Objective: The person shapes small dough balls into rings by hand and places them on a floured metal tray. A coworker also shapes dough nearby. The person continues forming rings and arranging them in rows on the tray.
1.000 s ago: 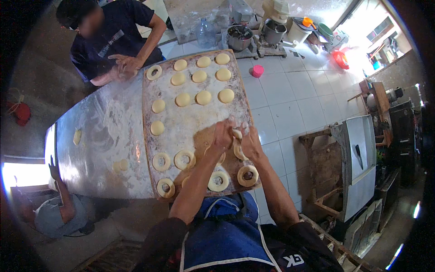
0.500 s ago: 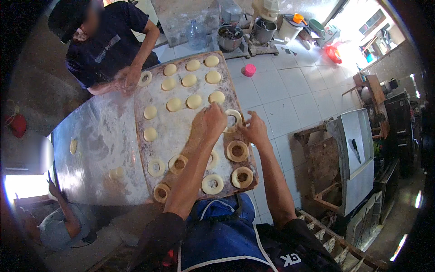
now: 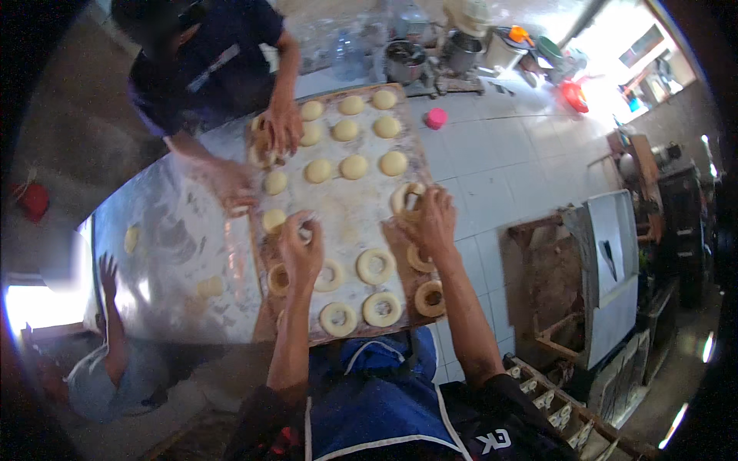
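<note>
A floured wooden board (image 3: 346, 211) lies on the metal table and carries several round dough balls (image 3: 353, 167) at its far end and several ring-shaped dough pieces (image 3: 376, 266) at its near end. My left hand (image 3: 300, 250) pinches a small piece of dough (image 3: 306, 228) near the board's left side. My right hand (image 3: 432, 221) rests on a dough ring (image 3: 405, 197) at the board's right edge, fingers through and around it.
A person in a dark shirt (image 3: 223, 65) across the table handles dough at the board's far left corner. The floured steel table (image 3: 165, 253) holds loose dough pieces. Pots (image 3: 403, 58) stand beyond the board, a pink cup (image 3: 436, 117) sits on white tiles, another person (image 3: 108, 361) crouches lower left.
My hands have separated: the left moved to the board's left side onto a dough piece, the right moved to a ring at the right edge. The view tilted nearer to the board.
</note>
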{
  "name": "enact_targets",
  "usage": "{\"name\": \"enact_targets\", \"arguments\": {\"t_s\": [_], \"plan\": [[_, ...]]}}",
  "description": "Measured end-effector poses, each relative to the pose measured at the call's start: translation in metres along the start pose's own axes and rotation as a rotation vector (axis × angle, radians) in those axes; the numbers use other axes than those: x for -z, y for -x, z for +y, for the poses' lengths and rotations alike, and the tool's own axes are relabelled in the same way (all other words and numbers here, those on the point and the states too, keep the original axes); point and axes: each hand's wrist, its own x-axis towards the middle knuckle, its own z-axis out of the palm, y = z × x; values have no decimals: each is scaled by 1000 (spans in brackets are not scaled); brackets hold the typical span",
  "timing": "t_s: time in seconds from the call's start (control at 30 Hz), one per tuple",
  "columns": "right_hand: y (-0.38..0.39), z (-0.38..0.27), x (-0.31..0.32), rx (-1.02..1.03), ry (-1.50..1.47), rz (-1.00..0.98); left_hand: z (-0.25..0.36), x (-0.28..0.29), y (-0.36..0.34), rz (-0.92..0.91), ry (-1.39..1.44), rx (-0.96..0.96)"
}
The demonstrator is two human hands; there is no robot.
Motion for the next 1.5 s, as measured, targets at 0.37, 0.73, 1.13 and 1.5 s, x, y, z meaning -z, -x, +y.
{"name": "enact_targets", "arguments": {"t_s": [0.37, 0.73, 1.13, 1.5], "plan": [[56, -178, -8, 314, -328, 7, -256, 197, 58, 170, -493, 125], [132, -356, -134, 247, -950, -713, -262, 195, 62, -79, 719, 185], [142, -382, -114, 106, -885, -599, -254, 187, 68, -65, 856, 181], [114, -357, -101, 304, -703, -323, -220, 177, 46, -306, 1025, -84]]}}
